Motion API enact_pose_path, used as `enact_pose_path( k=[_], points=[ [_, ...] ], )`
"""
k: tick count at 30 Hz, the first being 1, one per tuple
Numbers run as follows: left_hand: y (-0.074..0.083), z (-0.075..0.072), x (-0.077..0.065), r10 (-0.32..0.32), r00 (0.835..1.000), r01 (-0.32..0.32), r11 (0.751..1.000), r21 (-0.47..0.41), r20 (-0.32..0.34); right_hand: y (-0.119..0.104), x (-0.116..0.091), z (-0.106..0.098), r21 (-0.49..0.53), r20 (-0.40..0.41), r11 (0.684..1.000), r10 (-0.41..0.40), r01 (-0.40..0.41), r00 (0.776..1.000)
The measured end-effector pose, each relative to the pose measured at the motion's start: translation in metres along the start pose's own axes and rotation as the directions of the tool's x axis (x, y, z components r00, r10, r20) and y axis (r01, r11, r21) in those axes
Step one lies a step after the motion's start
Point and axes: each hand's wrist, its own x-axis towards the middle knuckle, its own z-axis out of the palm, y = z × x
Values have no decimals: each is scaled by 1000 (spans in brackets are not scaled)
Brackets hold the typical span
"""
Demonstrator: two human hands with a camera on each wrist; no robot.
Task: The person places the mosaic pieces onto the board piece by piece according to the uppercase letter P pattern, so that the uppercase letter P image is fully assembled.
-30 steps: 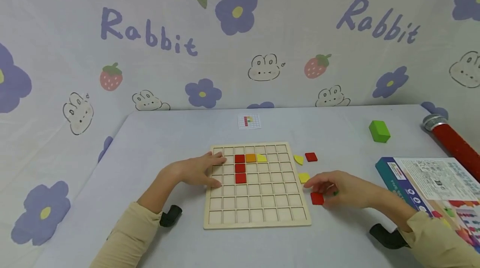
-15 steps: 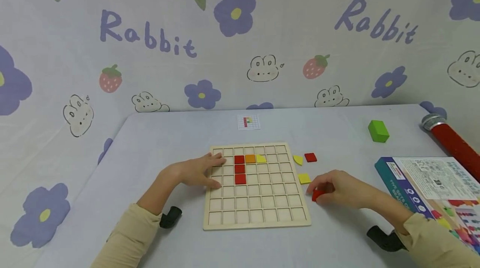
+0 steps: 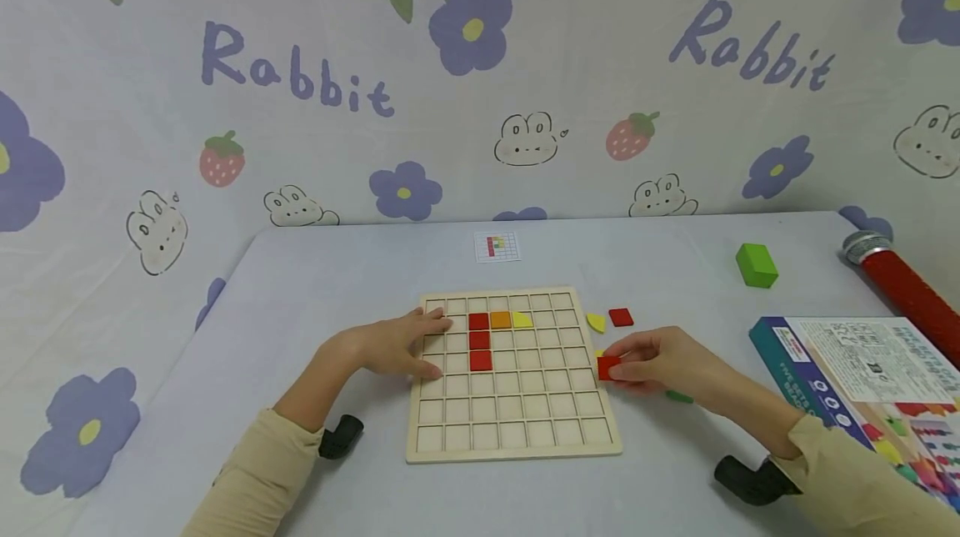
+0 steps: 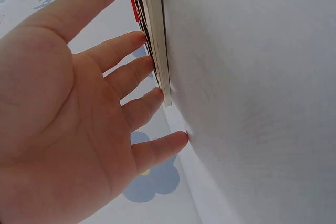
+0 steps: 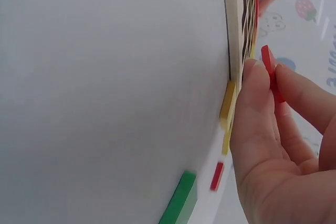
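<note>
One green piece (image 3: 679, 396) has come into sight below the right hand (image 3: 663, 358), its shape hard to tell. That hand pinches a red tile (image 3: 607, 368) that lay flat on the table (image 3: 337, 270) a second ago; now it is raised at the board (image 3: 501, 435)'s right edge, which I judge picked up but not set in a cell. The left hand (image 3: 397, 343), fingers spread, touches the board's left edge. Toward its far edge sit three red squares (image 3: 480, 340), one orange square (image 3: 500, 319), one yellow quarter (image 3: 522, 320). Outside its right edge: two yellow pieces (image 3: 596, 323), one loose red square (image 3: 621, 318). Toward the table's far right corner, one green block (image 3: 756, 266); near its far edge, one card (image 3: 510, 253).
</note>
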Motion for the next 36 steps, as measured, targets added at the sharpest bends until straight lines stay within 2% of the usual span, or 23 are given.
enact_pose_path(
  k=[11, 26, 31, 36],
  points=[
    [-3, 0, 0, 27, 1000, -27, 999, -23, 1, -29, 18, 37, 92, 90, 995, -46, 38, 995],
    [-1, -1, -1, 24, 1000, -24, 1000, -16, -6, -56, 40, 84, 161, 162, 987, -7, -19, 987],
    [-2, -1, -1, 5, 1000, -5, 1000, -3, -4, -62, 42, 95, 161, 177, 987, -12, -16, 984],
    [-2, -2, -1, 3, 1000, -3, 1000, 2, 1, -66, 42, 102, 130, 150, 991, -26, 6, 988]
  ],
)
